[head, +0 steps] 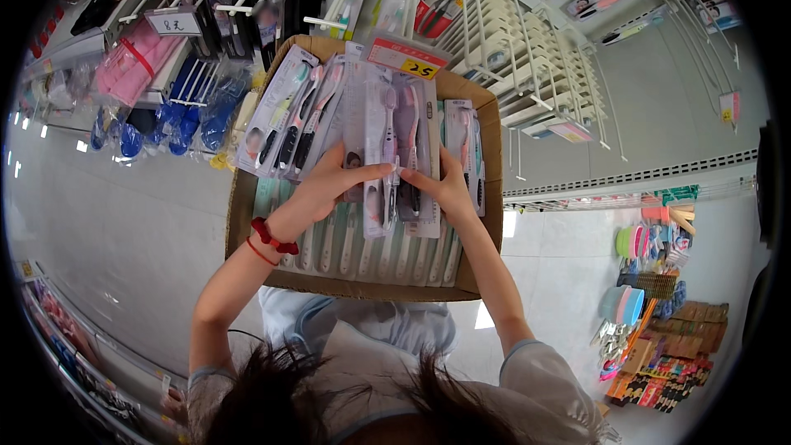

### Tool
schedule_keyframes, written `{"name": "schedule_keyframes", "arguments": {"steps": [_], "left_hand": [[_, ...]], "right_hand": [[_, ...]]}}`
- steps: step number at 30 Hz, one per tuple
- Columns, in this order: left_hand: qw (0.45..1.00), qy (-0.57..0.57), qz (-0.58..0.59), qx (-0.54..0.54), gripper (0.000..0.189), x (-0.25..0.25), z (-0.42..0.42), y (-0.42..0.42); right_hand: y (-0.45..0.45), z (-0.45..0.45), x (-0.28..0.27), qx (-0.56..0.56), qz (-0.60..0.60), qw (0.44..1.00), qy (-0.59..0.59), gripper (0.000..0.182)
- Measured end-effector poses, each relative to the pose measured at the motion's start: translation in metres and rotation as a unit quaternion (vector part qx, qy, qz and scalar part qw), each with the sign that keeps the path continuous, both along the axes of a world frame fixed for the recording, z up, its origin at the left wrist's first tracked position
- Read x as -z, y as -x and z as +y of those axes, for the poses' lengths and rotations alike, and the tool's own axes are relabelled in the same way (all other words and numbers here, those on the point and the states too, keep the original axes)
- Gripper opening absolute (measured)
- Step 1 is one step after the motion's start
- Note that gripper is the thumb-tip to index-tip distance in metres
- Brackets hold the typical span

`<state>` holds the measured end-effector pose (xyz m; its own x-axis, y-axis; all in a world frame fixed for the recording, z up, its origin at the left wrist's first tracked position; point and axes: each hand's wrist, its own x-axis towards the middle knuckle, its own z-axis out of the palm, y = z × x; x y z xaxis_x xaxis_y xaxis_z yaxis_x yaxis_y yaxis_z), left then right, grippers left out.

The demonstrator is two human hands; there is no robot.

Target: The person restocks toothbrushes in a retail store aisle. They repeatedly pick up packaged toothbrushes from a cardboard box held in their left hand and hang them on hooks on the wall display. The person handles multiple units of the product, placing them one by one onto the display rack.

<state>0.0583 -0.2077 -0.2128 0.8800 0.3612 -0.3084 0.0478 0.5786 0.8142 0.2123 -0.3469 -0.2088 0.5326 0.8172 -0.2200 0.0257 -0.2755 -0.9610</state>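
An open cardboard box [491, 136] full of packaged toothbrushes lies before me. My left hand [334, 182] and my right hand [442, 185] grip a bunch of blister-packed toothbrushes [389, 123] from both sides, thumbs meeting on the front pack. The bunch is held over the box; my fingers behind it are hidden. Left of it, packs with black-handled toothbrushes [290, 130] lean in the box. More packs [463, 136] stand at its right side. A row of white-handled toothbrushes [364, 253] fills the near part of the box.
Display hooks [476, 25] with hanging packs jut out beyond the box. A red and yellow price tag [408, 57] overhangs its far edge. Bagged blue slippers [185, 127] hang at the left. Plastic basins [621, 306] and cartons [686, 327] stand on the floor at right.
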Motion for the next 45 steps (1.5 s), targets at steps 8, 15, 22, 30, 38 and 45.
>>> {"name": "schedule_keyframes", "arguments": {"steps": [8, 15, 22, 30, 38, 45], "left_hand": [[0.984, 0.176, -0.03, -0.018, 0.035, 0.005, -0.008, 0.004], [0.982, 0.186, -0.013, -0.02, 0.031, 0.007, -0.014, 0.0], [0.986, 0.157, -0.012, -0.05, 0.038, 0.006, -0.023, -0.003], [0.997, 0.071, -0.007, 0.001, 0.042, 0.011, -0.031, -0.008], [0.998, 0.061, 0.019, 0.0, 0.045, 0.002, -0.035, -0.009], [0.996, 0.09, 0.027, -0.01, 0.047, 0.007, -0.037, -0.013]], "right_hand": [[0.034, 0.002, -0.006, -0.037, -0.135, 0.987, -0.078, 0.044], [0.04, -0.006, 0.003, 0.014, -0.024, 0.998, -0.05, 0.047], [0.042, -0.026, 0.022, 0.052, -0.02, 0.997, -0.047, 0.047], [0.029, -0.038, 0.029, 0.119, -0.033, 0.988, -0.095, 0.036], [0.027, -0.04, 0.032, 0.116, -0.019, 0.986, -0.115, 0.043], [0.025, -0.042, 0.041, 0.103, -0.01, 0.989, -0.109, 0.035]]}}
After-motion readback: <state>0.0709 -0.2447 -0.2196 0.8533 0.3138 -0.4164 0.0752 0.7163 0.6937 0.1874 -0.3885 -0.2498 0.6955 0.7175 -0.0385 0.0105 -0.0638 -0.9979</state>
